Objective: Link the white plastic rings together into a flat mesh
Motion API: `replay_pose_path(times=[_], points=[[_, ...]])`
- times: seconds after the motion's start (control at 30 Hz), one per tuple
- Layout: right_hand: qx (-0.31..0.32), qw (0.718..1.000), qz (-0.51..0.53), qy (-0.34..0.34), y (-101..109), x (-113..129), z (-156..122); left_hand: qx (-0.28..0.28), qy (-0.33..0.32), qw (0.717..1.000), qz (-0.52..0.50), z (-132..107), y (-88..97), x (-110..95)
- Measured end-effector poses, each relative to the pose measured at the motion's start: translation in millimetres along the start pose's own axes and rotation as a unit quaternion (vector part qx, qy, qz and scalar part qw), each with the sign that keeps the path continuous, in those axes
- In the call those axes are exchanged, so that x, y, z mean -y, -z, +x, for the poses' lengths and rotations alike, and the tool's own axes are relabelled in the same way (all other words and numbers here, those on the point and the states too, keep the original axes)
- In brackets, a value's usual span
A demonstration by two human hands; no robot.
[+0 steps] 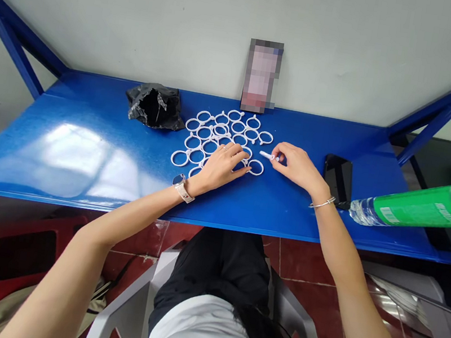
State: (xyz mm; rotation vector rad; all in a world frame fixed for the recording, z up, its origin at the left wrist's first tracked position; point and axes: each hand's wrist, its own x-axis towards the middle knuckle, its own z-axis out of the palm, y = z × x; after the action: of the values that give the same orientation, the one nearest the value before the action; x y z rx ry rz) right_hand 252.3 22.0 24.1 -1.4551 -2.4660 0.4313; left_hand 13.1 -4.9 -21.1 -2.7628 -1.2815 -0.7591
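Note:
Several thin white plastic rings [178, 165], each with a small knob, lie loosely grouped on the blue table [282, 212]. Over the lower part of this group rests my left hand [223, 166], palm down with fingers stretched and apart; it hides some of the rings. One loose ring [255, 174] lies just right of its thumb. My right hand [295, 163] is closed in a pinch on a white ring [266, 155], seen nearly edge-on, to the right of the group. The held ring's far details are too small to tell.
A crumpled black plastic bag [135, 103] sits open at back left. A phone [261, 77], blurred out, leans on the wall. Another dark phone [337, 178] lies right of my right hand, near a green-labelled bottle [416, 208]. Blue metal struts [13, 47] flank the table.

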Motion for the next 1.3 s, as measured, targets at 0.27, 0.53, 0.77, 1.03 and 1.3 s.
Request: replay_pose_path(times=[0.27,0.53,0.77,1.03,1.3], points=[[-0.002,0.902,0.432,-0.002,-26,21,4,-0.068,-0.018,0.996,-0.057,-2,2.2,-5],[-0.027,0.814,0.578,-0.053,-44,27,9,-0.087,-0.032,0.995,-0.037,-3,1.1,-2],[-0.038,0.809,0.585,-0.052,-40,28,8,-0.091,-0.025,0.994,-0.047,-2,2.8,0],[-0.05,0.821,0.568,-0.029,-38,28,6,-0.111,-0.011,0.991,-0.077,-1,5.5,3],[-0.074,0.858,0.508,0.005,-37,25,4,-0.117,0.001,0.99,-0.073,1,6.0,8]])
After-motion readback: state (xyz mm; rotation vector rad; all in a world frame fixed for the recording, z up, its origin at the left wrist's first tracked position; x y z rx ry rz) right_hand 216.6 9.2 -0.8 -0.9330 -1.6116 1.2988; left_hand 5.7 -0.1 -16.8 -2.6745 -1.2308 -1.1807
